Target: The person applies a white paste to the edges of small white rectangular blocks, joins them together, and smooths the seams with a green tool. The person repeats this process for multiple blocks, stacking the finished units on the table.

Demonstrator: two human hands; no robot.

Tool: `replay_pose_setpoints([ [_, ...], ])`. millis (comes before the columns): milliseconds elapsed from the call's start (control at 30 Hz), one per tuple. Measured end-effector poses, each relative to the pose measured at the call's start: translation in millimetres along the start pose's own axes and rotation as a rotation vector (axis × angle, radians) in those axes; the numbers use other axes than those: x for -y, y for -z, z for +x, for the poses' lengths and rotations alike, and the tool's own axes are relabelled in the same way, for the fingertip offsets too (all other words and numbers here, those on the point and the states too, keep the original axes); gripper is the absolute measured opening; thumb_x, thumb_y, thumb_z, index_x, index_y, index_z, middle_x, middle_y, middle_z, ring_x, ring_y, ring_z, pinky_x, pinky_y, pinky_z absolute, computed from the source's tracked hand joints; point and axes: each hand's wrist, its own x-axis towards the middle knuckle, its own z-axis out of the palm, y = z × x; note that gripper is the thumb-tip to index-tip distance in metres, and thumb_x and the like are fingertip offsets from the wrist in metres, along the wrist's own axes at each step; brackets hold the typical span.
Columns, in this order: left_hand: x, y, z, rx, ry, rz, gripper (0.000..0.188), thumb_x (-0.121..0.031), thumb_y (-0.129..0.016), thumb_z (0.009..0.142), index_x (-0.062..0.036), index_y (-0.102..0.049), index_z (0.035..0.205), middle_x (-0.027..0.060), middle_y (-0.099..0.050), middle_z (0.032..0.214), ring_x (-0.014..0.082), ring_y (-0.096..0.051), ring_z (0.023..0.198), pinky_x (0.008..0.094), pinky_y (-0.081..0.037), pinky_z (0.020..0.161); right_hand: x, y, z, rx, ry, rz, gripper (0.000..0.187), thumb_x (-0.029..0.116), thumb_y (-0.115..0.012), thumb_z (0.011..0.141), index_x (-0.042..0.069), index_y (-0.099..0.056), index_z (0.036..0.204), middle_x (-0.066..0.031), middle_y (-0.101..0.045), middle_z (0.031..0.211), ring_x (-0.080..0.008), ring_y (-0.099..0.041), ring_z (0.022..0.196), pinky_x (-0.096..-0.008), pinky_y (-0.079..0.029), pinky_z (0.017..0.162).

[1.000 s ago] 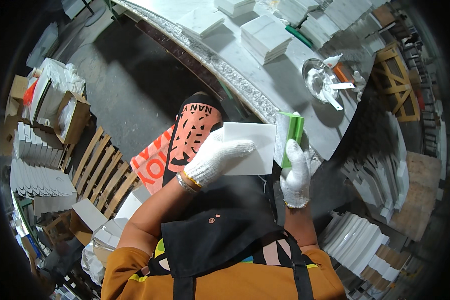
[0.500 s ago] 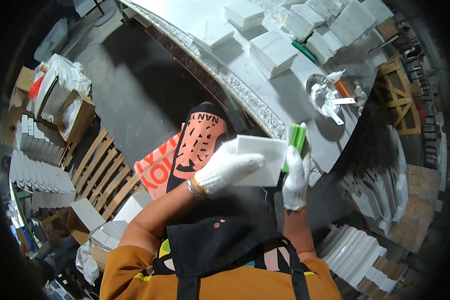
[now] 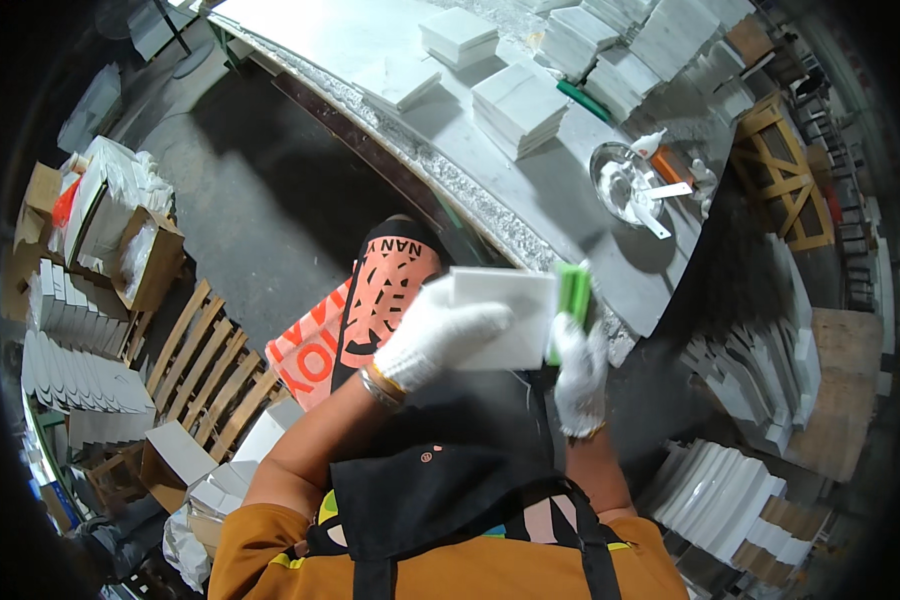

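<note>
Jutting from left hand (image 3: 430,335): white tile (image 3: 523,315)

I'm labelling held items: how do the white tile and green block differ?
The white tile is flat and plain; the green block is bright and ridged. The tile shows a broad face, the block a narrow one. The left hand holds the tile, the right hand the block. Both are hand-held.

Your left glove (image 3: 432,335), right glove (image 3: 581,375): white knit cloth, matt, textured. Your white tile (image 3: 505,335): smooth, stone-like. Green block (image 3: 573,288): looks plastic. Your apron (image 3: 420,500): black cloth, matt. Worktable slab (image 3: 590,250) before you: smooth top, rough broken edge. Tile stack (image 3: 516,105): smooth grey-veined marble look. Pallet (image 3: 244,416): bare wood. Carton (image 3: 160,270): matt brown cardboard.
</note>
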Motion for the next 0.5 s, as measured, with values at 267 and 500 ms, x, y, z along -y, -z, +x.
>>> replay_pose_setpoints([
  [267, 11.8, 3.8, 4.3, -0.003, -0.019, 0.2, 0.039, -0.017, -0.071, 0.088, 0.0028, -0.064, 0.121, 0.007, -0.07, 0.103, 0.0132, -0.065, 0.091, 0.0277, -0.052, 0.082, -9.7, 6.9, 26.8, -0.032, 0.097, 0.016, 0.057, 0.014, -0.05, 0.098, -0.005, -0.033, 0.149, -0.0143, -0.046, 0.141, -0.0185, -0.049, 0.124, -0.0347, -0.039, 0.106],
  [500, 5.1, 9.1, 13.7, 0.033, 0.04, 0.123, 0.039, -0.015, -0.07, 0.089, 0.0039, -0.063, 0.123, 0.0087, -0.069, 0.108, 0.0144, -0.063, 0.095, 0.0281, -0.05, 0.084, -9.7, -3.6, 10.4, -0.067, 0.172, -0.105, 0.062, 0.011, -0.054, 0.096, -0.004, -0.029, 0.151, -0.0172, -0.044, 0.144, -0.0217, -0.045, 0.131, -0.0347, -0.037, 0.11],
])
